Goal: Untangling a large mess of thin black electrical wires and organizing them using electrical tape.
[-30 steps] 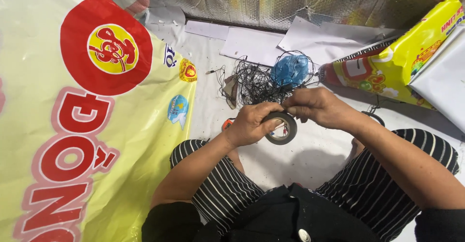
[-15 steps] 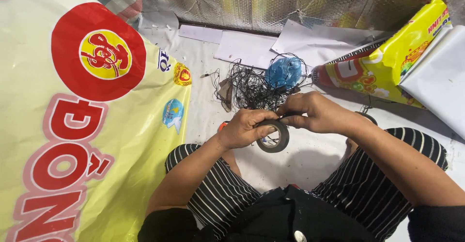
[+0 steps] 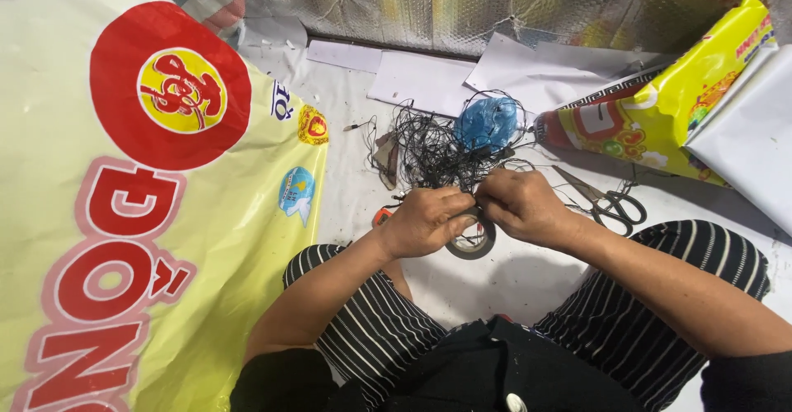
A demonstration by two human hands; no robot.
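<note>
Your fingertips press together over a roll of dark tape [image 3: 473, 239], your left hand [image 3: 425, 221] and right hand [image 3: 521, 206] both pinching it above the white floor between your knees. Just beyond lies a tangle of black wire [image 3: 433, 152] against a blue bundle [image 3: 487, 123]; scissors [image 3: 606, 199] lie to the right.
</note>
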